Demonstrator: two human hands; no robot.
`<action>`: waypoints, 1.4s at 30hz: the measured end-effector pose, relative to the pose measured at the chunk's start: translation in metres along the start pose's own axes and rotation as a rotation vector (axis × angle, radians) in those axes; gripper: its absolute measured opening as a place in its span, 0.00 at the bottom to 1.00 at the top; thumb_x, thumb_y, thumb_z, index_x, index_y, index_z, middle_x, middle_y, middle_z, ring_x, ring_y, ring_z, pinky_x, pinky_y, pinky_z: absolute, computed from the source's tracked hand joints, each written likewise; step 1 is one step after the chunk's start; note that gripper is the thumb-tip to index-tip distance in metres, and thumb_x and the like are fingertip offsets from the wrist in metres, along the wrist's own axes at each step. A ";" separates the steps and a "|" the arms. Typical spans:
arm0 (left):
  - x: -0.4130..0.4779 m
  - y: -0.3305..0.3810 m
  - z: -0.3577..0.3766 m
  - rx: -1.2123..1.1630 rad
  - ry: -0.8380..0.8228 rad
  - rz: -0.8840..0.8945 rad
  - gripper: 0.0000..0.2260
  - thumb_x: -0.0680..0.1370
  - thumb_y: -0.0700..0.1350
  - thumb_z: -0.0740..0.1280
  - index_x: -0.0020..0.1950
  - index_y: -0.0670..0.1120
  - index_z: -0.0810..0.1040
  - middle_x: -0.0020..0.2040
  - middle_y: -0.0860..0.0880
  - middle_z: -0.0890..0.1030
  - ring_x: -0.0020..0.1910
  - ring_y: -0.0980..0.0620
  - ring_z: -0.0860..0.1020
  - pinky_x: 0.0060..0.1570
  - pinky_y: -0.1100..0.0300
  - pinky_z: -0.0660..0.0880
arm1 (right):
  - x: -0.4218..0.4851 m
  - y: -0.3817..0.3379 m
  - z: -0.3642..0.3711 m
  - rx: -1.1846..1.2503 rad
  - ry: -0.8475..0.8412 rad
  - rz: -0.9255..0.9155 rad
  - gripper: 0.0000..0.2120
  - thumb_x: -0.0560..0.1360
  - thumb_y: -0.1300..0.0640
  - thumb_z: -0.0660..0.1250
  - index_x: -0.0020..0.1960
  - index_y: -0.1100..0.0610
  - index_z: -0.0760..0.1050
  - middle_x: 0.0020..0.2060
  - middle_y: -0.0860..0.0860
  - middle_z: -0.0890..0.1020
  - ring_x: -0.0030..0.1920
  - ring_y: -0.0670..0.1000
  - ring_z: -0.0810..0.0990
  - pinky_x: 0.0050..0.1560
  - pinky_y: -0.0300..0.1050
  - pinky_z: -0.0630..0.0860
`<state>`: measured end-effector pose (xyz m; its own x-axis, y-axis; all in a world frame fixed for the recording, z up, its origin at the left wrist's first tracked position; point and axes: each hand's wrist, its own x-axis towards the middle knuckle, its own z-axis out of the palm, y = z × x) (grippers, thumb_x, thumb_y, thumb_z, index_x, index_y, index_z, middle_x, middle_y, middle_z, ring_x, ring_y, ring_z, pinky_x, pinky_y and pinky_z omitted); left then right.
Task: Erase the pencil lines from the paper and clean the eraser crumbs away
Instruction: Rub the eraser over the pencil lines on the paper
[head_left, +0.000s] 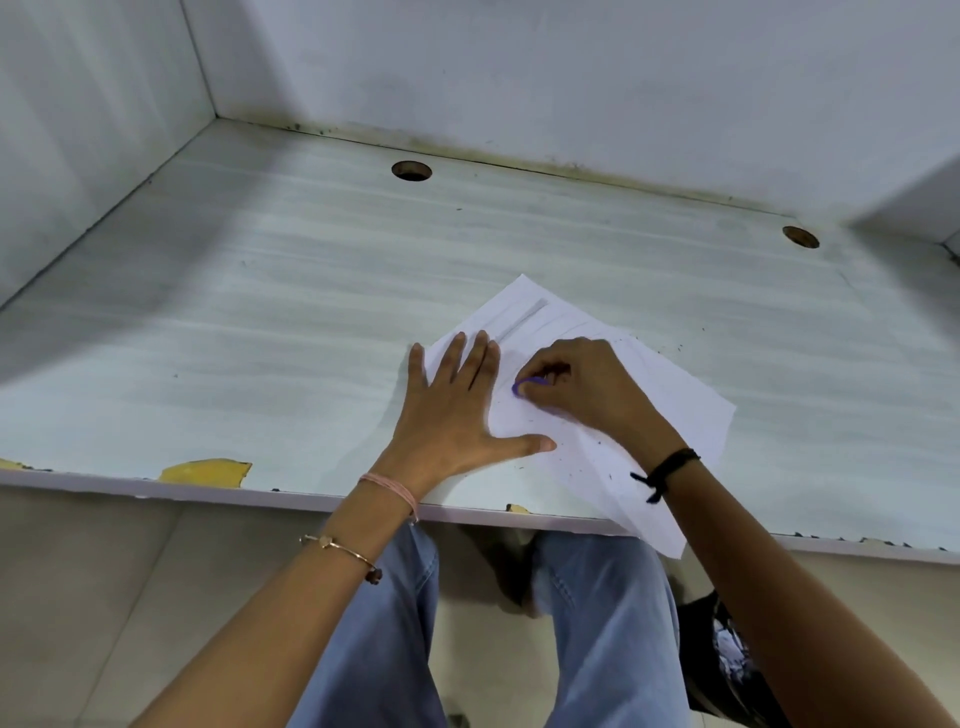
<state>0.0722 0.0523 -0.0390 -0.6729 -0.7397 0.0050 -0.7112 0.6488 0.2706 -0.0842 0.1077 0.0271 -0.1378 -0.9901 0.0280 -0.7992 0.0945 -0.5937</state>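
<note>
Right hand (582, 384) pinches a purple eraser (530, 387), mostly hidden by fingers.

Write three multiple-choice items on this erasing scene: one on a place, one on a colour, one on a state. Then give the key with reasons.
1. Where does the paper lie?
A. wholly on the desk
B. with its near corner past the desk edge
C. on the floor

2. What colour is the eraser?
A. purple
B. white
C. green

3. How is the left hand placed?
A. clenched in the air
B. gripping a pencil
C. flat on the paper, fingers spread

Key: 1 B, the corner overhangs the edge; 2 A, purple shows at the right hand fingertips; 3 C, the palm presses the sheet down.
</note>
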 end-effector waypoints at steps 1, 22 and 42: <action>0.000 0.000 0.001 -0.008 0.004 -0.002 0.57 0.63 0.82 0.47 0.80 0.47 0.41 0.81 0.50 0.40 0.79 0.50 0.39 0.73 0.36 0.37 | 0.001 0.000 0.000 0.002 0.023 0.016 0.03 0.70 0.60 0.73 0.42 0.55 0.84 0.36 0.49 0.82 0.35 0.44 0.76 0.38 0.36 0.70; 0.000 0.001 -0.001 0.033 -0.008 -0.006 0.56 0.62 0.82 0.44 0.80 0.48 0.40 0.81 0.50 0.39 0.79 0.50 0.37 0.73 0.35 0.37 | -0.006 -0.005 0.011 0.015 -0.034 -0.022 0.03 0.69 0.60 0.73 0.41 0.54 0.84 0.35 0.47 0.82 0.36 0.42 0.78 0.38 0.34 0.72; 0.000 0.001 -0.001 0.033 -0.015 -0.001 0.48 0.65 0.82 0.47 0.79 0.61 0.41 0.80 0.51 0.37 0.78 0.49 0.36 0.72 0.35 0.35 | -0.008 0.003 0.007 -0.006 -0.052 -0.050 0.02 0.69 0.60 0.73 0.41 0.56 0.83 0.34 0.50 0.81 0.33 0.44 0.75 0.37 0.34 0.69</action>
<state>0.0720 0.0529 -0.0382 -0.6751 -0.7377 -0.0094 -0.7180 0.6539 0.2385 -0.0815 0.1156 0.0199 -0.0670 -0.9976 0.0159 -0.8075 0.0449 -0.5881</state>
